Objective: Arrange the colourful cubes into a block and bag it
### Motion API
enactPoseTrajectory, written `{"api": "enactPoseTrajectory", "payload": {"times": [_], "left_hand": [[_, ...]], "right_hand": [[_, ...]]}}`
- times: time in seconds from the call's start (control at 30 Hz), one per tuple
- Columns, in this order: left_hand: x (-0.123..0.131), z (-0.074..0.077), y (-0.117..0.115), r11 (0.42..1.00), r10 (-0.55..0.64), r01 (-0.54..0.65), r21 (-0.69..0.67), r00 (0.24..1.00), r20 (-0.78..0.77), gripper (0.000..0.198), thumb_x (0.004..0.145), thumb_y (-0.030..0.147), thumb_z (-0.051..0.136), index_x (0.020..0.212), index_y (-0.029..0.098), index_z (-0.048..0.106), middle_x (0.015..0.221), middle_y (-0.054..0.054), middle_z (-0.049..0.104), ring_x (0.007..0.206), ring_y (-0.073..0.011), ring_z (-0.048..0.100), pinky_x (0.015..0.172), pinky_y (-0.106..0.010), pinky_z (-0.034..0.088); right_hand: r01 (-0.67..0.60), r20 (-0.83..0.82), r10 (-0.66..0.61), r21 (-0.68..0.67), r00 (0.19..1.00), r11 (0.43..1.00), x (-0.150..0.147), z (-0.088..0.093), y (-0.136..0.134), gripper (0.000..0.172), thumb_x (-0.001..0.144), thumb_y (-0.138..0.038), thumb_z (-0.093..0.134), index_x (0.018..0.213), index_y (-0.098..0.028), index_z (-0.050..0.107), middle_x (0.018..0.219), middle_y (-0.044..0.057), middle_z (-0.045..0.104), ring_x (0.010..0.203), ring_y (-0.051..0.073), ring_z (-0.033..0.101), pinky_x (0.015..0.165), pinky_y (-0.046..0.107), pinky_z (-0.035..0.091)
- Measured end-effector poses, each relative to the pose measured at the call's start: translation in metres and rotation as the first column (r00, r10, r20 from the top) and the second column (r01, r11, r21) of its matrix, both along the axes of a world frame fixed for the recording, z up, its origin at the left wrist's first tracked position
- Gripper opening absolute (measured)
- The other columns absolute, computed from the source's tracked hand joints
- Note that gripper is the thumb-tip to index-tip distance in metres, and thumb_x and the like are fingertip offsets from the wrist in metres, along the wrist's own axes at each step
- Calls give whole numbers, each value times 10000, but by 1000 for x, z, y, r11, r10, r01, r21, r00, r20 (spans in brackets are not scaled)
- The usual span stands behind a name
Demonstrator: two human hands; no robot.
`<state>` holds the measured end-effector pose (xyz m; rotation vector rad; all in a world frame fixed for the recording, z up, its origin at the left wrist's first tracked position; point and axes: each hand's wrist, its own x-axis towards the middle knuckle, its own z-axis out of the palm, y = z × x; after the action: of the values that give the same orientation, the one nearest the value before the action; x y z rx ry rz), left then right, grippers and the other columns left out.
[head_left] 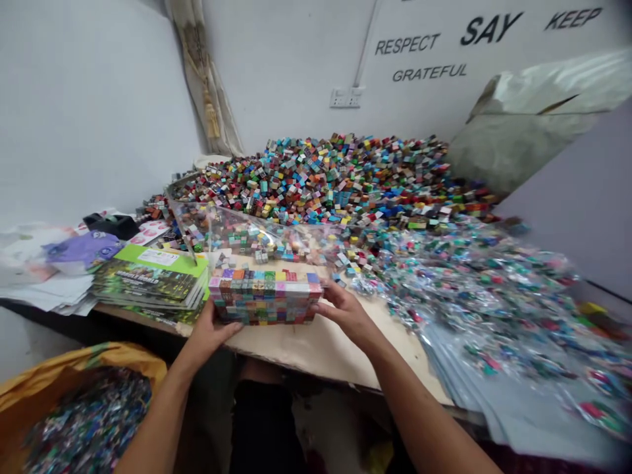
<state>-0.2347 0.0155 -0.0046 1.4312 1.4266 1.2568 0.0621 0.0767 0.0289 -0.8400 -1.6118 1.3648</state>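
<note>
Left hand point(209, 336) and right hand point(349, 315) hold bagged cubes point(264, 301)

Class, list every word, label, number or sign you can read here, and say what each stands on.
"RESPECT": wall
"GRATEFUL": wall
"SAY": wall
"KEEP": wall
Lettering cut off by the picture's top edge: wall, unreadable
Title on the dark cover of the booklets: too blurred to read
White label on green: print too small
Held block stack: no legible text
</note>
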Motion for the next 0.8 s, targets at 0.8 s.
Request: {"api": "enactPoseTrajectory", "payload": {"times": [0.8], "left_hand": [[-21,34,38,977,188,-209,46,942,279,428,621,497,748,851,146,666,789,-19,684,790,-167,607,754,-253,463]], "right_hand": [[389,170,-564,564,808,728,1,23,-21,196,870,-365,548,862,-211,668,846,33,672,789,201,620,744,313,453]]}}
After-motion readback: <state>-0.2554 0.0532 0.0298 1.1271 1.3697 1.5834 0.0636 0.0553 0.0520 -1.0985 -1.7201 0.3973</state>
